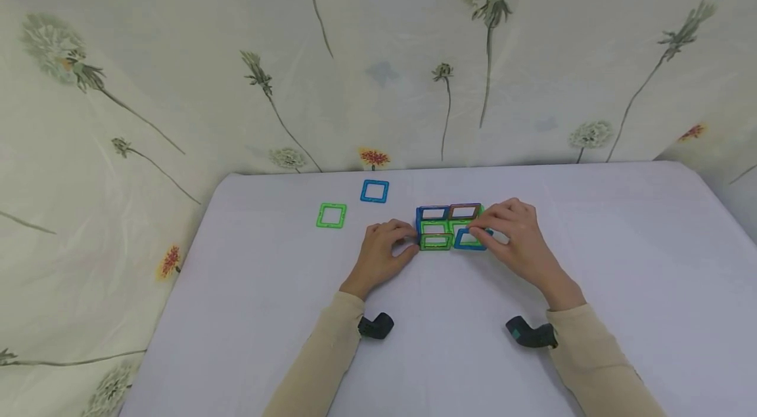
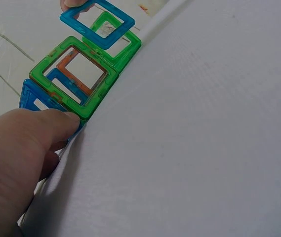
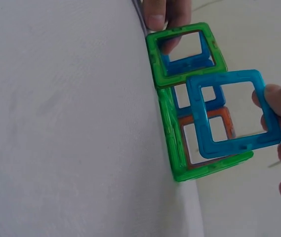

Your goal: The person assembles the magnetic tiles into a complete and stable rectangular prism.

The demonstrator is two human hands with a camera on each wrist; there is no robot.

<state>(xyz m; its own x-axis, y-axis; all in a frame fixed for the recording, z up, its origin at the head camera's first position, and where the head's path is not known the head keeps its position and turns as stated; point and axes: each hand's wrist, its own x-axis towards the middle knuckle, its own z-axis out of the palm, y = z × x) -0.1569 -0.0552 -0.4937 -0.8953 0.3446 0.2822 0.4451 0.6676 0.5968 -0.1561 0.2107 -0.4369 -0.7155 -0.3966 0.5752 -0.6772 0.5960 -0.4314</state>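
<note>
My right hand (image 1: 513, 240) pinches a blue square magnetic tile (image 3: 199, 116) by one edge between thumb and fingers. It holds this tile tilted at the front right of a low magnetic tile structure (image 2: 76, 106). Green, blue and orange open-centred squares make up the structure, with a green tile (image 3: 160, 84) standing upright at its front left. My left hand (image 1: 383, 253) grips the structure's left end, its thumb at the front corner beside a blue side tile (image 2: 29, 94). Part of the left fingers shows through the upright green tile in the right wrist view.
A loose green square tile (image 1: 331, 215) and a loose blue square tile (image 1: 374, 191) lie flat to the left of the structure. White cloth covers the table (image 1: 254, 285). Behind it hangs a flower-printed cloth (image 1: 378, 75). Black wrist mounts (image 1: 377, 326) stick out from both sleeves.
</note>
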